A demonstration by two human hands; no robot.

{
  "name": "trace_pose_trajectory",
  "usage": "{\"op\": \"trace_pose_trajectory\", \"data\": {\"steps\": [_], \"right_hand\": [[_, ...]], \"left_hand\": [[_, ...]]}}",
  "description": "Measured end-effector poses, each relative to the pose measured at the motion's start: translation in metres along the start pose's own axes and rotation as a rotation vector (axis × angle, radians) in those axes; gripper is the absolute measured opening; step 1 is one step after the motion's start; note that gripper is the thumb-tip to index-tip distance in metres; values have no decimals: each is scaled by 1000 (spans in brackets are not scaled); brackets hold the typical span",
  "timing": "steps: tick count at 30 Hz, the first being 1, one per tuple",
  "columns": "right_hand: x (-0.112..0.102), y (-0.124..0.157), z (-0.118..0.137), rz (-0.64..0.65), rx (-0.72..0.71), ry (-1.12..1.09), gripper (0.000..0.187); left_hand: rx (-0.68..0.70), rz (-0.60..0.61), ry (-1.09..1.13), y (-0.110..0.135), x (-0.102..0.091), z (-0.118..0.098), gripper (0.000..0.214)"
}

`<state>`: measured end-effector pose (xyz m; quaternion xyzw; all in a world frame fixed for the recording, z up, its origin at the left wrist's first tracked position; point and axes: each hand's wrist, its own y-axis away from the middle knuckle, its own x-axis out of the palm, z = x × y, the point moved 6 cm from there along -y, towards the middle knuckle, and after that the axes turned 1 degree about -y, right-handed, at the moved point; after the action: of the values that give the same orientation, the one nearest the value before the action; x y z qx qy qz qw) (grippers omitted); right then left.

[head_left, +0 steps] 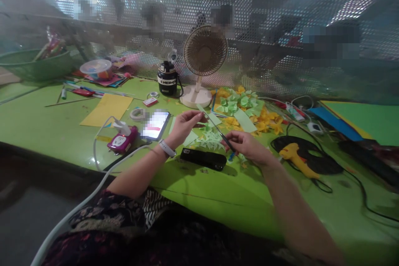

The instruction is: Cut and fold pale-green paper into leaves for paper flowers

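My left hand point(187, 124), with a white band on its wrist, is closed in a pinch over the middle of the table. At its fingertips is a narrow piece of pale green paper point(201, 109). My right hand point(245, 144) is closed around the dark handle of a slim metal-bladed tool point(225, 138); its thin tip points up and left to the left fingertips. Whether it is scissors or a knife I cannot tell. Below both hands lie pale green star-shaped paper cutouts point(210, 139) and a long black case-like object point(203, 158).
Behind stand a fan point(205, 52) and a black bottle point(167, 81). Green and yellow paper flowers point(269, 119) lie to the right, with a yellow glue gun point(297, 160). A lit phone point(156, 125), a purple power adapter point(122, 140) and its white cable are left.
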<state>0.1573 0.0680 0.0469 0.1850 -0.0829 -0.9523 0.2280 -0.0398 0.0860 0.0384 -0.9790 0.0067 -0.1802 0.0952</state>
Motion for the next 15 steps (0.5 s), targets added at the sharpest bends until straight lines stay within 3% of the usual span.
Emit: {"op": "trace_pose_trajectory", "data": {"steps": [15], "right_hand": [[2,1,2,15,-6,14,48]], "left_hand": [[-2,32,-4,-1,0,-4,36]]}}
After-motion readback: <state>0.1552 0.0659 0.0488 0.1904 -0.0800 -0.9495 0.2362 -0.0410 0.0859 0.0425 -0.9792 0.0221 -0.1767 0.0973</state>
